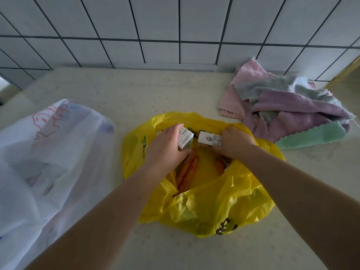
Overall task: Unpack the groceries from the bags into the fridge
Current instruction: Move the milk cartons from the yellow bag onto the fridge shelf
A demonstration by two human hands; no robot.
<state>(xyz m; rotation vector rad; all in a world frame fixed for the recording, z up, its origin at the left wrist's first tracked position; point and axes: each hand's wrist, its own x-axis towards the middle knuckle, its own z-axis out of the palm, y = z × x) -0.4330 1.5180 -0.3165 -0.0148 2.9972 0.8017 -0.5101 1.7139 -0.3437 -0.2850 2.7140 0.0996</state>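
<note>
Both hands are in the open mouth of the yellow bag point(204, 207) at the worktop point(126, 98) centre. My left hand point(165, 149) has its grip closed round a small white carton point(186, 140), fingers wrapped over the top, carton tilted. My right hand point(236, 142) has its grip closed on a second white carton point(209, 140), thumb side hidden by the bag rim. The two cartons sit just beside each other, corners nearly touching. Below them in the bag lie orange sausages point(188, 170) in a bundle under my left wrist, and one more orange piece point(220, 165) near the right forearm, partly covered by plastic. The crumpled bag walls stand up around both wrists and hide the rest of the contents. A white bag point(39, 152) with a red cartoon print slumps on the left, close to my left forearm. A pile of pastel cloths point(288, 110) lies right rear, just beside the yellow bag. Tiled wall point(175, 26) behind. Fridge not in view.
</note>
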